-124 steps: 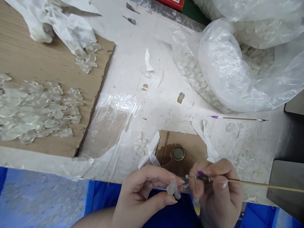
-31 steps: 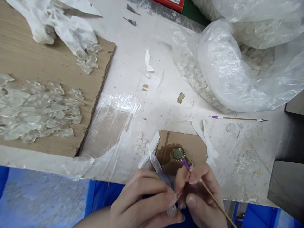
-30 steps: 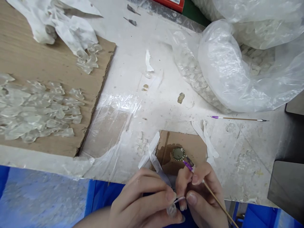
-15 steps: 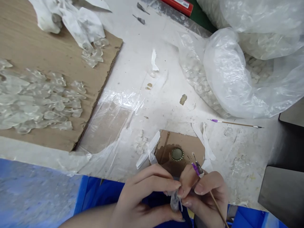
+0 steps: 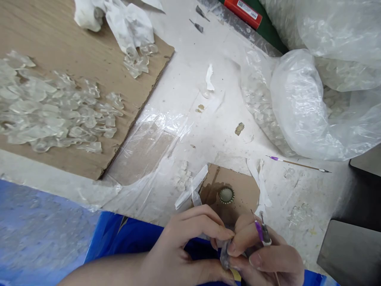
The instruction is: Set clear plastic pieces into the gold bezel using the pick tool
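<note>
My left hand (image 5: pixel 196 242) pinches a small clear, soft-looking piece (image 5: pixel 225 256) between thumb and fingers. My right hand (image 5: pixel 268 250) meets it at the piece, its fingertips touching the piece's right side. The same right hand grips a thin brown stick (image 5: pixel 276 278) with a purple needle tip (image 5: pixel 258 230) and a dark needle tip bound at its upper end, both pointing up. Just beyond the hands lies a brown cardboard pad (image 5: pixel 245 186) with a wet stain. A bottle cap (image 5: pixel 226 195) holding something pale rests on the pad. Fingers partly hide the clear piece.
A big cardboard sheet (image 5: pixel 98 59) at left carries a heap of clear pieces (image 5: pixel 59 111) and white gloves (image 5: pixel 131 24). Plastic bags of pieces (image 5: pixel 300 103) fill the upper right. Another needle-tipped stick (image 5: pixel 300 163) lies right of the pad. Grey boxes (image 5: pixel 351 252) stand at right.
The view has shifted, so the tabletop things sit further right. Both hands stay together at the clear piece, and the stick in my right hand has turned more upright.
</note>
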Motion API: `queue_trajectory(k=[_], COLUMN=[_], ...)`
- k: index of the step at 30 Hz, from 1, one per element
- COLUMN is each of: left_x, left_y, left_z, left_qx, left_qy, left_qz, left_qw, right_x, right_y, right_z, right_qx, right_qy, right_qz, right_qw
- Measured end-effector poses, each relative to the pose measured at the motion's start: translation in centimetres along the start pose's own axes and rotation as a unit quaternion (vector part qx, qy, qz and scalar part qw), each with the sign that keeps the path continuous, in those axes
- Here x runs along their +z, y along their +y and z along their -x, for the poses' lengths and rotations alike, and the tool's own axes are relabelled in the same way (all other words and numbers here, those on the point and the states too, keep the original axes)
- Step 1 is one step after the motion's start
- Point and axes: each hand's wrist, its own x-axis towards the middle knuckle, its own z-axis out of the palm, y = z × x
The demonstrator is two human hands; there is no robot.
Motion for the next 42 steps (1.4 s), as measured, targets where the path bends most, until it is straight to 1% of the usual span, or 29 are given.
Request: queue_trajectory(k=[2, 3, 7, 11, 13, 16, 20, 25, 28, 31, 36, 42], left_x=[0.0, 0.0, -0.1, -0.2, -0.2, -0.2, -0.3, -0.4, -0.3, -0.2, -0.2, 0.1], left_y=[0.2, 0.3, 0.6, 0.3, 0.1, 0.1, 0.2, 0.2, 0.2, 0.2, 0.2, 0.0], left_z=[-0.1, -0.2, -0.5, -0.3, -0.1, 0.3, 0.4, 0.2, 0.4, 0.7, 0.9, 1.0], left_qx=[0.003, 0.008, 0.042, 0.079, 0.097, 0.118, 0.131, 0.139, 0.143, 0.145, 0.151, 0.152], left_qy=[0.0, 0.004, 0.021, 0.007, -0.002, -0.01, -0.006, -0.008, 0.011, 0.033, 0.022, 0.032], left_qz=[-0.015, -0.025, -0.071, -0.119, -0.144, -0.182, -0.218, -0.228, -0.239, -0.257, -0.283, -0.279], left_qw=[1.0, 1.0, 0.996, 0.99, 0.985, 0.976, 0.967, 0.964, 0.961, 0.955, 0.947, 0.948], right_x=[0.4, 0.6, 0.8, 0.6, 0.5, 0.3, 0.1, 0.1, 0.1, 0.1, 0.1, 0.3], right_y=[-0.2, -0.2, -0.7, -1.5, -1.7, -1.6, -1.0, -1.0, -1.1, -1.0, -1.0, -1.0], right_z=[-0.5, -0.6, -0.5, -0.7, -0.8, -0.3, 0.7, 0.5, 0.3, 0.6, 0.8, 0.5], right_qx=[-0.056, -0.066, -0.038, -0.008, 0.029, 0.079, 0.102, 0.103, 0.097, 0.095, 0.11, 0.125], right_qy=[0.01, 0.019, 0.024, 0.025, 0.008, -0.005, 0.005, 0.002, -0.008, 0.0, -0.006, -0.011], right_qz=[0.01, 0.009, 0.011, -0.015, -0.043, -0.083, -0.105, -0.11, -0.117, -0.123, -0.132, -0.122], right_qw=[0.998, 0.998, 0.999, 1.0, 0.999, 0.993, 0.989, 0.989, 0.988, 0.988, 0.985, 0.985])
